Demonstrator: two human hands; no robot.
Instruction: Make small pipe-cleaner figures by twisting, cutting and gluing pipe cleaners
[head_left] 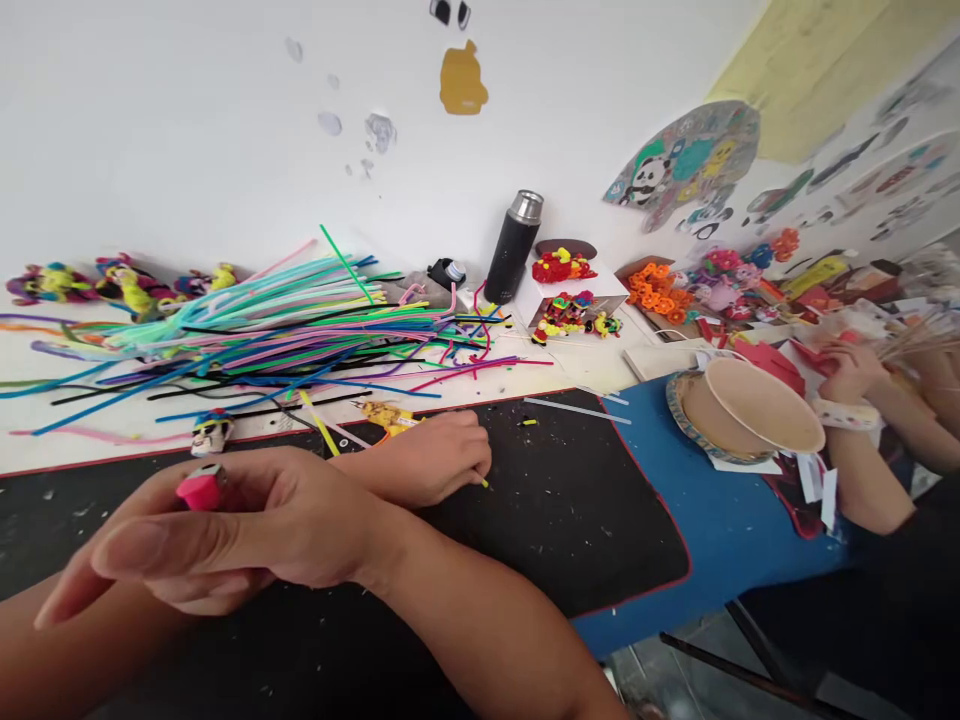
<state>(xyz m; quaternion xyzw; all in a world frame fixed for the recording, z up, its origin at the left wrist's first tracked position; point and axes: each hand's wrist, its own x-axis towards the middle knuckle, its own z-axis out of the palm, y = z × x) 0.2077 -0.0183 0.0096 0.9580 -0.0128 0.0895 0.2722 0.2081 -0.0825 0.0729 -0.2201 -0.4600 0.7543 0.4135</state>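
My arms are crossed over a black mat (570,500). At the left, my right hand (247,530) is curled around a small pink object with a metal part (202,488); the rest of it is hidden in the palm. Beyond it, to the right, my left hand (439,458) rests on the mat, its fingers closed on a thin yellow-green piece (485,484), of which only the tip shows. A yellow glue gun (388,416) lies just behind my left hand. A small black-and-white figure (212,433) stands behind my right hand.
Many coloured pipe cleaners (300,320) are heaped along the wall. A black thermos (514,248) stands beside a white box (574,290) with small figures. At the right are orange flowers (660,290), a bowl (765,405) and another person's arms (862,470).
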